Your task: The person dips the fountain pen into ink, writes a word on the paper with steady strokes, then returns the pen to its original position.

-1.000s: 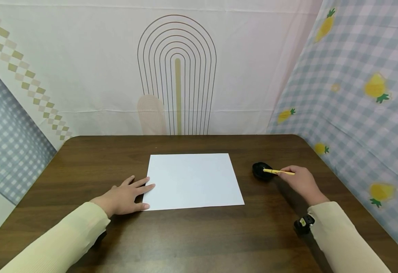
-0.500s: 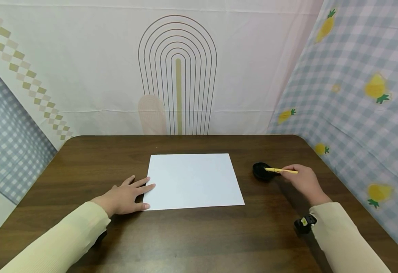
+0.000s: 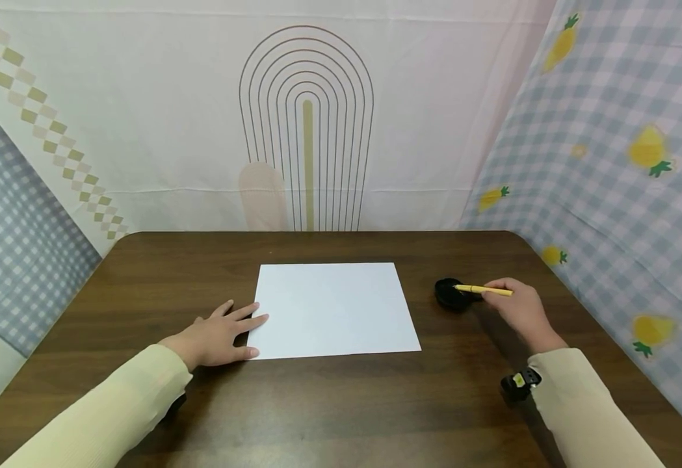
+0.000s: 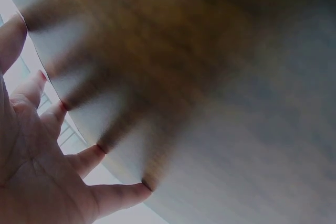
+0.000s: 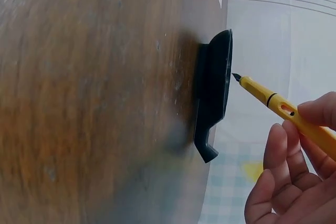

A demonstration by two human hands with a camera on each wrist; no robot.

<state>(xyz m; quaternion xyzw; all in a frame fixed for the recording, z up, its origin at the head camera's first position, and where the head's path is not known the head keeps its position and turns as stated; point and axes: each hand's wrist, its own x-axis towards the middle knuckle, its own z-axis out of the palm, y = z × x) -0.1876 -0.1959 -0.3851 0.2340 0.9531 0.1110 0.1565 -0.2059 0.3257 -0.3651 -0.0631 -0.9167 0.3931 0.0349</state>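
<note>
My left hand (image 3: 218,338) rests with spread fingers on the left edge of a blank white sheet of paper (image 3: 335,309). In the left wrist view all its fingertips touch down at the surface. On the right, my right hand (image 3: 521,313) pinches a yellow fountain pen (image 3: 487,290) between thumb and fingers. The pen's dark nib (image 5: 236,76) points at a small black dish (image 3: 449,299), just off its rim side in the right wrist view. That dish (image 5: 216,82) stands on a low base and has a short bent handle; its inside is hidden there.
Everything lies on a dark brown wooden table (image 3: 341,409). A white cloth with printed arches (image 3: 305,130) hangs behind it. Blue checked cloth with yellow fruit (image 3: 598,162) borders the right side. A black wrist device (image 3: 519,383) sits under the right sleeve.
My right hand has shifted slightly up with the pen, its nib rising a little over the dish. The left hand and the paper have stayed put.
</note>
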